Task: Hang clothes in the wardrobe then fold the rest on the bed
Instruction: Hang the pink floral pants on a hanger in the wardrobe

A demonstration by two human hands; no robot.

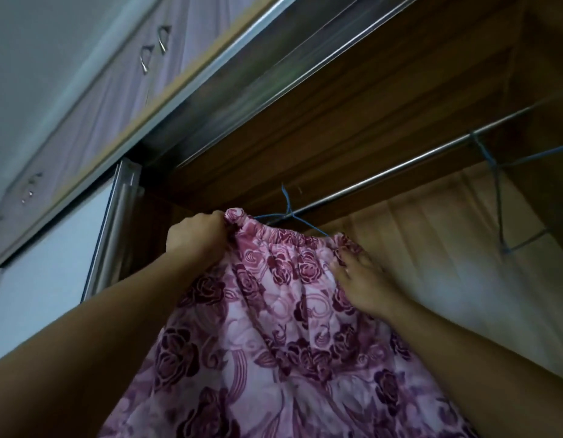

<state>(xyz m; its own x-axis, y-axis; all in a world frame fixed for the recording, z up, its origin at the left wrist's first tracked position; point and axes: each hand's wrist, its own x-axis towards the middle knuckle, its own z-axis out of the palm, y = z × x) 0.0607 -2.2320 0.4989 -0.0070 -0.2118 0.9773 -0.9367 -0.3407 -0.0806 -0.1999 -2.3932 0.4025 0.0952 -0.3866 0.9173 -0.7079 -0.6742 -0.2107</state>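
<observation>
At the far left, above the wardrobe (pixel 353 121), there is an upper cupboard (pixel 94 115) with small metal handles (pixel 154 45). Under it stands the pale sliding door (pixel 46 273) with its metal frame.

The left hand (pixel 196 235) is raised just right of this frame. Its fingers are curled tight and they grip the left end of the waistband (pixel 293 245) of a pink skirt (pixel 274 343) with dark rose pattern. The cloth is bunched in a small knot over the fist.

The skirt is on a blue hanger (pixel 289 214). The hook of this hanger goes up at the left end of the metal rail (pixel 400 165), touching it or just beside it. The rest of the skirt falls down between both forearms.

The right hand (pixel 359 279) lies on the cloth at the right end of the waistband, fingers pointing up and to the left. It is blurred, so I cannot tell if the fingers pinch the fabric or only press on it.

Toward the right end of the rail, well apart from the skirt, a second blue hanger (pixel 495 184) hangs with nothing on it.
</observation>
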